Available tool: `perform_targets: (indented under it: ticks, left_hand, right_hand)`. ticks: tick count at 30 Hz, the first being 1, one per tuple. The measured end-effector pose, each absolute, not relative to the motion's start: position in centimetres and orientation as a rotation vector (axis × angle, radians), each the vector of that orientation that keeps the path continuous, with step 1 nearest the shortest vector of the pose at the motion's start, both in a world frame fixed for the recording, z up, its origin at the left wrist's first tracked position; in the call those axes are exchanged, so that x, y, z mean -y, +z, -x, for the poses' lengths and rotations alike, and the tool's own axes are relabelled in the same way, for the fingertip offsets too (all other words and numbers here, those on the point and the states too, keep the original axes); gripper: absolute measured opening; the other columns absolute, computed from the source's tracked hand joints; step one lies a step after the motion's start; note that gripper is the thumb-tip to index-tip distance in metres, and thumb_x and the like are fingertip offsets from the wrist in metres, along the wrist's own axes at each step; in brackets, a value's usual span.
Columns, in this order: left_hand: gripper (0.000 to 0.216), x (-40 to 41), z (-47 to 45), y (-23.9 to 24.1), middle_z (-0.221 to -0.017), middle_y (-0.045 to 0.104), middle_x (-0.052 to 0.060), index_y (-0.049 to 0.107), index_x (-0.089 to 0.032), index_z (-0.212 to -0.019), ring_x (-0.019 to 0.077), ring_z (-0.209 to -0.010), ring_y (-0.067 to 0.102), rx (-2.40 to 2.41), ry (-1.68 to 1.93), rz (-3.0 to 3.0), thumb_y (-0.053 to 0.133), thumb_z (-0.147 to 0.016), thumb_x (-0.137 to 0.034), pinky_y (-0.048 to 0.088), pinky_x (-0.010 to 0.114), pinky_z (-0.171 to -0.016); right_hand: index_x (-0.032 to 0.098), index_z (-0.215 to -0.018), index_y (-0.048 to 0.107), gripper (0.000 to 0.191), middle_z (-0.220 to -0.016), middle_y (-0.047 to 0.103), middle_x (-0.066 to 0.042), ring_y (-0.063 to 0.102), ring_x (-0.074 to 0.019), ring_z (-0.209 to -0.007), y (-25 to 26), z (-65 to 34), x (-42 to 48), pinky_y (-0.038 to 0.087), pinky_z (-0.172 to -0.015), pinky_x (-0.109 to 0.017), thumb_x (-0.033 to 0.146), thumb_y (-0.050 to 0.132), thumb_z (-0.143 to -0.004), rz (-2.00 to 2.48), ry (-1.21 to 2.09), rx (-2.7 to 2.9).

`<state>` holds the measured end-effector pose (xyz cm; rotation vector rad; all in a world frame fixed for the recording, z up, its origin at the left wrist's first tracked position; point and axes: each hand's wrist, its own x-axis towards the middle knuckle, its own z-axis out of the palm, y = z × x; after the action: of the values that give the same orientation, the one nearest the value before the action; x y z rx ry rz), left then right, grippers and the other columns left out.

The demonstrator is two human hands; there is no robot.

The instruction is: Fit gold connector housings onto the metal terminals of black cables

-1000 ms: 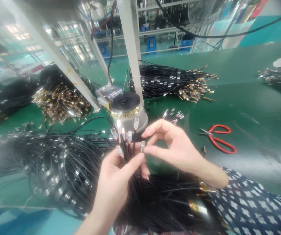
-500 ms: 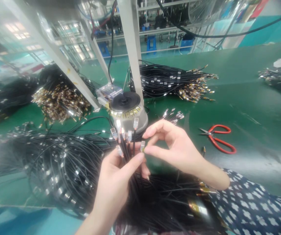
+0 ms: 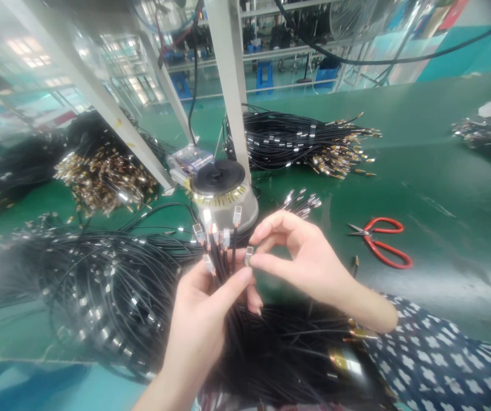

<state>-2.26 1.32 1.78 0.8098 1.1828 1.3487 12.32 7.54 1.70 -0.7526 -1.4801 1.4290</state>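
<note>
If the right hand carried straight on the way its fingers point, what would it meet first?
Probably the small silver rectangular metal connector at the thumb tip of the right hand, then the black cables held in the left hand. One view leaves depth, and whether thumb and connector touch, unclear.

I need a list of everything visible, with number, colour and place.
Held cables: several, black, silver-tipped, centre
Loose cables: many, black, left and front
Cable bundles: several, black, gold-tipped, farther back
Round device: one, black and grey, centre
Small bunch: one, silver-tipped, beside round device
Scissors: one, red-handled, right
Blurred pile: one, grey and white, right edge
Posts: several, whitish, centre and left
Table: one, green, beneath
Stools: several, blue, background
Sleeve: one, dark, white-patterned, lower right
Left hand: one, bare, around held cables
Right hand: one, bare, beside held cables
</note>
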Motion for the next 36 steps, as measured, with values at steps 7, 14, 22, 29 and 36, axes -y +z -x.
perform_targets:
  ticks: [7, 14, 22, 29, 36]
  left_hand:
    - [0.012, -1.4, 1.9, 2.0, -0.055, 0.064, -0.002, 0.069, -0.014, -0.086, 0.0105, -0.039, 0.057, -1.205, 1.39, -0.72, 0.074, -0.077, -0.018, 0.045, 0.02, -0.04]
    - [0.008, -1.6, 1.8, 1.8, -0.06, 0.066, -0.002, 0.067, -0.016, -0.086, 0.0088, -0.039, 0.056, -1.182, 1.433, -0.66, 0.071, -0.079, -0.017, 0.044, 0.018, -0.04]
    - [0.011, -1.5, 1.8, 2.2, -0.058, 0.066, -0.002, 0.067, -0.016, -0.087, 0.0093, -0.04, 0.056, -1.214, 1.435, -0.657, 0.072, -0.077, -0.018, 0.044, 0.019, -0.041]
    - [0.019, -1.4, 2.0, 2.0, -0.054, 0.063, -0.003, 0.065, -0.016, -0.088, 0.0093, -0.04, 0.054, -1.215, 1.406, -0.645, 0.076, -0.074, -0.02, 0.042, 0.018, -0.04]
    - [0.016, -1.7, 2.5, 1.9, -0.049, 0.06, -0.002, 0.066, -0.012, -0.074, 0.0077, -0.043, 0.052, -1.219, 1.312, -0.663, 0.08, -0.068, -0.016, 0.043, 0.017, -0.045]
  right_hand:
    - [0.018, -0.084, 0.057, 0.02, -0.086, 0.061, 0.001, 0.066, -0.0118, -0.074, 1.9, -12.0, -7.1, 0.054, -0.072, -0.026, 0.009, 0.071, -0.073, 0.842, 1.423, 1.462]
    - [0.018, -0.088, 0.058, 0.013, -0.095, 0.064, -0.002, 0.069, -0.0145, -0.084, 1.0, -12.2, -7.6, 0.054, -0.08, -0.029, 0.026, 0.067, -0.083, 0.735, 1.716, 1.266]
    - [0.017, -0.086, 0.064, 0.02, -0.087, 0.067, -0.003, 0.064, -0.0151, -0.085, 0.7, -12.0, -7.6, 0.05, -0.084, -0.03, 0.036, 0.068, -0.082, 0.83, 1.652, 1.313]
    - [0.016, -0.074, 0.065, 0.01, -0.079, 0.068, -0.002, 0.062, -0.0163, -0.08, 1.1, -11.8, -7.1, 0.048, -0.083, -0.033, 0.024, 0.07, -0.078, 0.88, 1.53, 1.446]
    - [0.015, -0.074, 0.065, 0.011, -0.076, 0.067, -0.001, 0.061, -0.0147, -0.076, 1.0, -11.8, -7.2, 0.047, -0.08, -0.031, 0.023, 0.067, -0.08, 0.875, 1.505, 1.445]
